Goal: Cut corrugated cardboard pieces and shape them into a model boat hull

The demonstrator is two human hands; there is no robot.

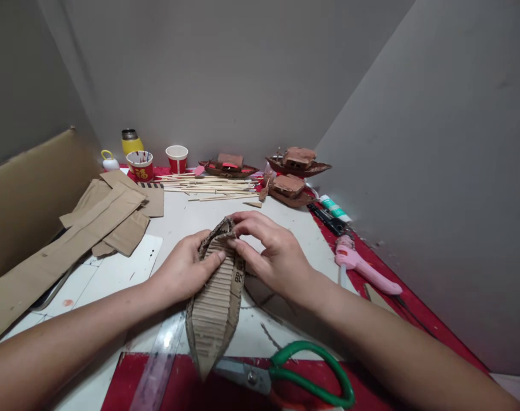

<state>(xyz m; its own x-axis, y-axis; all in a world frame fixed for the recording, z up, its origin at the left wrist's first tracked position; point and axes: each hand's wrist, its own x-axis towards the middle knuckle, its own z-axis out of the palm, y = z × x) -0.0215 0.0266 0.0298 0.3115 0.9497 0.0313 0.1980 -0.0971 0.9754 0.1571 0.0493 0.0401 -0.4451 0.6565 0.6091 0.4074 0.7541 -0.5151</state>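
A cardboard boat hull (210, 308), pointed at its near end and ribbed with corrugations inside, is held up over the table. My left hand (190, 264) grips its left side, the thumb lying on the ribbed surface. With thumb and fingertips, my right hand (274, 251) pinches the hull's far end. Just below the hull's near tip lie green-handled scissors (313, 379), partly covered by it. A clear ruler (159, 354) rests to the left of the hull.
Cardboard strips (109, 217) are piled at left. Wooden sticks (212, 187) lie across the back, near paper cups (177, 158) and brown model boats (297, 161). A pink glue gun (366, 268) and a black marker (327, 220) lie along the right edge, beside the grey wall (439, 171).
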